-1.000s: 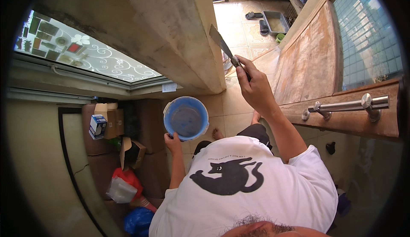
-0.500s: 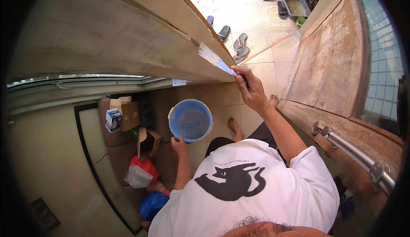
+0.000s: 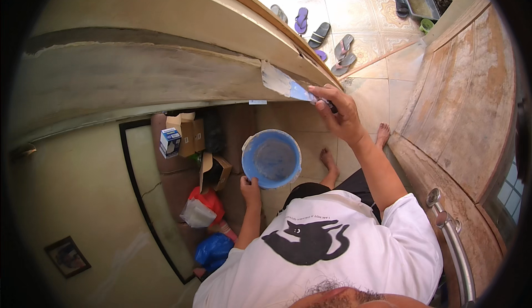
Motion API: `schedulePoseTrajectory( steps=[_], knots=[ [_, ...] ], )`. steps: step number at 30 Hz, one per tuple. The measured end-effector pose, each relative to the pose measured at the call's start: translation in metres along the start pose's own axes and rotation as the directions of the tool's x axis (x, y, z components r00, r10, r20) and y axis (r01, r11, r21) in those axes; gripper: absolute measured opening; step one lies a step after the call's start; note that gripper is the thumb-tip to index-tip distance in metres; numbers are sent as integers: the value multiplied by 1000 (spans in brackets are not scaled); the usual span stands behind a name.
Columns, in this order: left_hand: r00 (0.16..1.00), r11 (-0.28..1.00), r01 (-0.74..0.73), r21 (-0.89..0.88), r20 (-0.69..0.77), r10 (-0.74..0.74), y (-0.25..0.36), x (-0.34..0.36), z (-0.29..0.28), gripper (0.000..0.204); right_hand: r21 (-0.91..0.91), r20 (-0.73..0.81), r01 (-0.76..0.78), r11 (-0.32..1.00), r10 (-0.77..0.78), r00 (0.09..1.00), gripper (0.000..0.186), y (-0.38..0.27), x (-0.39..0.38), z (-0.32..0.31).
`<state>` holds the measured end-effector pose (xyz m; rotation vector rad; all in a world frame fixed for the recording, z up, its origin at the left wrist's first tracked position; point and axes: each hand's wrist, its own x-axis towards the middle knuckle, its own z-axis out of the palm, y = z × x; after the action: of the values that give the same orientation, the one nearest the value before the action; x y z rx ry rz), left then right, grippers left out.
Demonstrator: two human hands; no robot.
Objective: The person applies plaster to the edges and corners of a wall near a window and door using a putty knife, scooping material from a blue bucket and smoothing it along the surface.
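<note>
My right hand (image 3: 339, 111) is closed around the handle of a putty knife (image 3: 284, 85). The blade, coated with pale paste, rests against or just beside the pale wall edge (image 3: 183, 67); I cannot tell whether it touches. Streaks of grey, smoothed filler run along that surface. Down to the left, my left hand (image 3: 250, 189) grips the rim of a round blue bucket (image 3: 293, 158), with the thumb over the edge. Greyish residue coats the inside of the bucket.
At right stands a worn wooden door (image 3: 443, 97) with a metal handle (image 3: 455, 247). Sandals (image 3: 318, 34) and a grey tray (image 3: 418, 0) lie beyond the threshold. Cardboard boxes (image 3: 191, 136), a red bag (image 3: 213, 200) and a blue bag (image 3: 215, 251) are at left.
The view has shifted, so the bucket and doorway appear farther right. The putty knife has turned flatter relative to the wall edge. Both hands keep their holds.
</note>
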<state>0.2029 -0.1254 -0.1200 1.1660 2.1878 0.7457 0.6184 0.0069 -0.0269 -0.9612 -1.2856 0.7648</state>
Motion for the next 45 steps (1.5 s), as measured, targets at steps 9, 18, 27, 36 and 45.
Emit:
schedulePoseTrajectory(
  steps=[9, 18, 27, 36, 45],
  knots=[
    [1000, 999, 5, -48, 10, -4, 4, 6, 5, 12, 24, 13, 54, 998, -54, 998, 30, 4, 9, -6],
    [997, 999, -26, -25, 66, 28, 10, 14, 17, 14, 146, -38, -123, 982, 130, 991, 26, -24, -12, -1],
    [997, 992, -67, -109, 25, 70, 2, 15, 30, 15, 122, -94, -206, 971, 218, 971, 30, -75, -24, 3],
    [1000, 985, -7, -171, -20, 4, -21, 18, 37, 19, -205, -211, -122, 971, 78, 974, 30, -114, -40, 25],
    [999, 970, 35, -240, -28, -43, -59, 26, 32, 24, -292, -140, 192, 937, -240, 961, 36, -184, 23, 83]
  ],
)
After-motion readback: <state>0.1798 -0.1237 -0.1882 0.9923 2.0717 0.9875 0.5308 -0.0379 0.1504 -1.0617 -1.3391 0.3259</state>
